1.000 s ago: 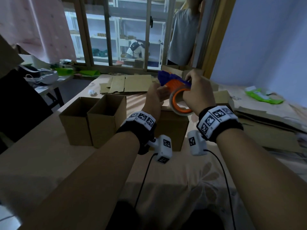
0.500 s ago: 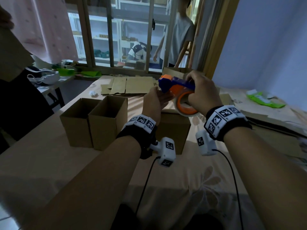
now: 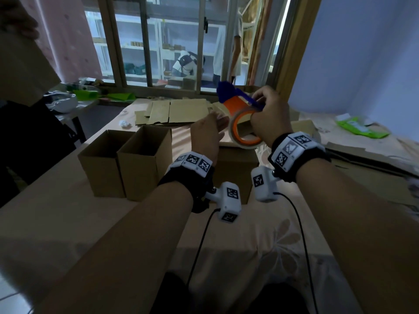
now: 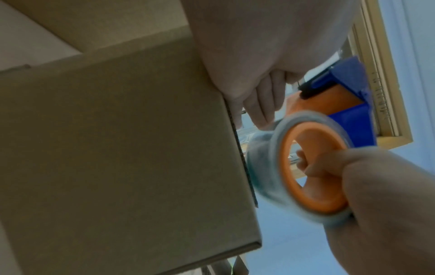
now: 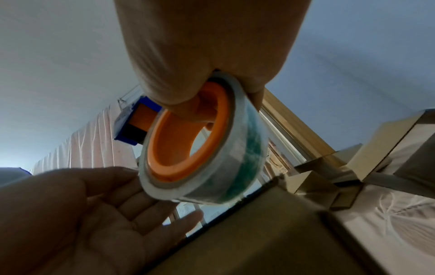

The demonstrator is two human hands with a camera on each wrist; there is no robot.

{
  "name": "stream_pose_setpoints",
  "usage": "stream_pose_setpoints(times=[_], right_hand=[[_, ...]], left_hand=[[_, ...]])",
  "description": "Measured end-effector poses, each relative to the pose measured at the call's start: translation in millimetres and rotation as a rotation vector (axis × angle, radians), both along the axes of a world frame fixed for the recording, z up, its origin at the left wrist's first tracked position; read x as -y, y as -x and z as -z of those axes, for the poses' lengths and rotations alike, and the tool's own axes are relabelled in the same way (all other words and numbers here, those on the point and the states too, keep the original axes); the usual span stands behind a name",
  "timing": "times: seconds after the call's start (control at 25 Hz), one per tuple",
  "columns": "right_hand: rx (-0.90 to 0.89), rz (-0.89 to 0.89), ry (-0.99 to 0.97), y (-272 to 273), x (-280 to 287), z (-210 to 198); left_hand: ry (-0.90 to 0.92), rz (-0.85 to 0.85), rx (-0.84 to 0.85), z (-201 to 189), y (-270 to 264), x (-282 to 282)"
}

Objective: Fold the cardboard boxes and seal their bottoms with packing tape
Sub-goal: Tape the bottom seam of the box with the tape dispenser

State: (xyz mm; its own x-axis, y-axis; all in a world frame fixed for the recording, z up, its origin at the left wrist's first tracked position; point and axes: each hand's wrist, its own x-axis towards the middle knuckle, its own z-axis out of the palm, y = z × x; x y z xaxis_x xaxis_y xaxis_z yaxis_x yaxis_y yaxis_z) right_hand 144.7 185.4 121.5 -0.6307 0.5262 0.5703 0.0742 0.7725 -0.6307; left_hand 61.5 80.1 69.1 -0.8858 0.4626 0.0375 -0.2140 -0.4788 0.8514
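The tape end, pinched half a second ago, is now released by the left hand (image 3: 209, 130), whose fingers are spread. The dispenser (image 3: 243, 117) is gripped above the box (image 3: 235, 171) by the right hand (image 3: 271, 114); sealing can likely start.

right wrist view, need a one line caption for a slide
Right hand grips an orange-cored tape dispenser above a cardboard box, left hand open beside it.

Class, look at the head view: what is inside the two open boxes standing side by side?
The two open boxes show only bare cardboard inner walls. Their floors are hidden by the near walls, so any contents cannot be told.
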Motion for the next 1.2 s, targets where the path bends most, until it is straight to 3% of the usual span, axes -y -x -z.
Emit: stream_pose_setpoints(times=[0.28, 0.32, 0.4, 0.52, 0.72, 0.92, 1.2], right_hand=[[-0.078, -0.050, 0.004, 17, 13, 26], [-0.120, -0.035, -0.006, 17, 12, 30], [-0.183, -0.009, 0.007, 14, 10, 36], [-0.187, 0.011, 0.033, 10, 12, 44], [-0.091, 0.147, 0.395, 17, 6, 37], [-0.108, 0.121, 0.369, 27, 16, 31], [-0.141, 0.062, 0.395, 24, 19, 43]], left_hand=[[0.031, -0.170, 0.009, -7, -3, 6], [0.001, -0.099, 0.062, -8, -3, 7], [0.071, -0.096, -0.037, -4, -2, 7], [0.057, -0.091, 0.051, -1, 2, 5], [0.063, -0.033, 0.064, -2, 5, 1], [0.078, -0.064, 0.134, -1, 13, 2], [0.164, -0.140, -0.013, 3, 14, 1]])
